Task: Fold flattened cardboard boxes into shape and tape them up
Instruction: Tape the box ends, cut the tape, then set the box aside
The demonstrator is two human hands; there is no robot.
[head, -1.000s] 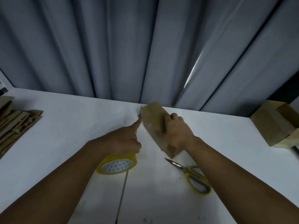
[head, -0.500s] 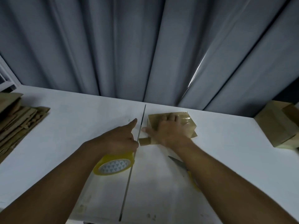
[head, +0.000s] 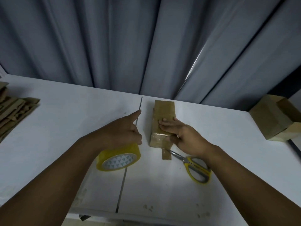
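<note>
A small taped cardboard box (head: 164,110) lies lengthwise on the white table (head: 65,121), just right of the table's seam. My right hand (head: 179,134) lies on its top with straight fingers and the thumb at its near end. A loose strip of tape (head: 166,154) hangs off that near end onto the table. My left hand (head: 123,129) holds a yellow roll of tape (head: 118,158) from above, forefinger pointing out. The fingers under the roll are hidden.
Yellow-handled scissors (head: 193,167) lie shut under my right wrist. A pile of flattened cardboard (head: 14,110) sits at the left edge. Finished boxes (head: 275,121) stand at the far right. Grey curtains hang behind the table.
The box went from tilted up in my right hand to lying flat, then turned lengthwise. My right hand now presses its top. The left hand with the roll stayed put.
</note>
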